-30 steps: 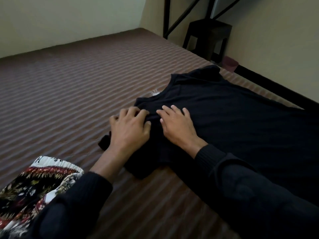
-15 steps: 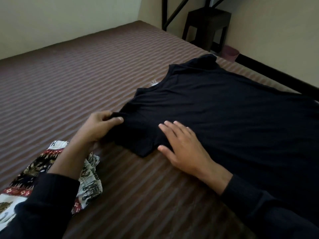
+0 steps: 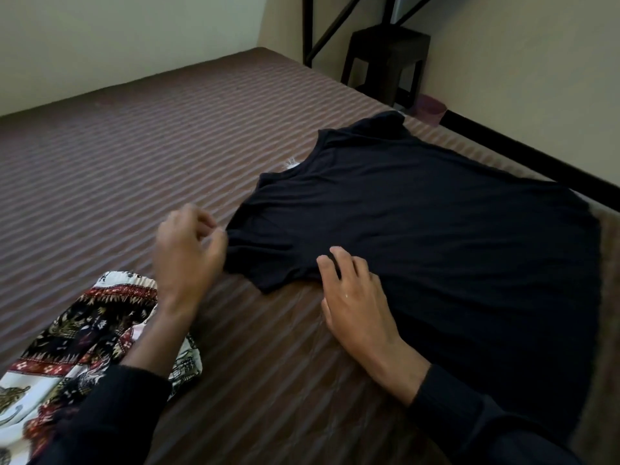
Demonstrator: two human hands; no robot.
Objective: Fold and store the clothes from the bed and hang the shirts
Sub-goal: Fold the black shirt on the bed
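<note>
A black T-shirt (image 3: 436, 236) lies spread flat on the striped brown bedsheet (image 3: 134, 169), on the right half of the bed. Its long axis runs roughly from the collar at the upper left toward the hem at the lower right, where the fabric passes out of clear view under the right forearm. The neckline points toward the far left of the bed, with a small white label (image 3: 291, 162) showing at the collar edge. The near short sleeve extends toward the left hand; the far sleeve points toward the far corner of the bed.

The left hand (image 3: 188, 253) sits at the end of the near sleeve, just beside its cuff. Its fingers are curled, thumb toward fingertips, and the image is blurred at that point; whether any fabric is pinched between them cannot be told.

The right hand (image 3: 359, 303) rests palm down with fingers straight and slightly spread. The fingertips lie on the shirt at the underarm area, below the near sleeve; the heel of the hand lies on the bedsheet just beside the shirt's side edge. Nothing is gripped by it. Both forearms wear dark sleeves.

A patterned garment (image 3: 77, 347) in white, red and black lies crumpled at the lower left of the bed, partly under the left forearm and apart from the shirt.

Beyond the far corner of the bed stands a dark wooden stool (image 3: 385, 62) against the wall, with a black metal frame (image 3: 322, 31) beside it. A black bed rail (image 3: 536, 162) runs along the right edge.
</note>
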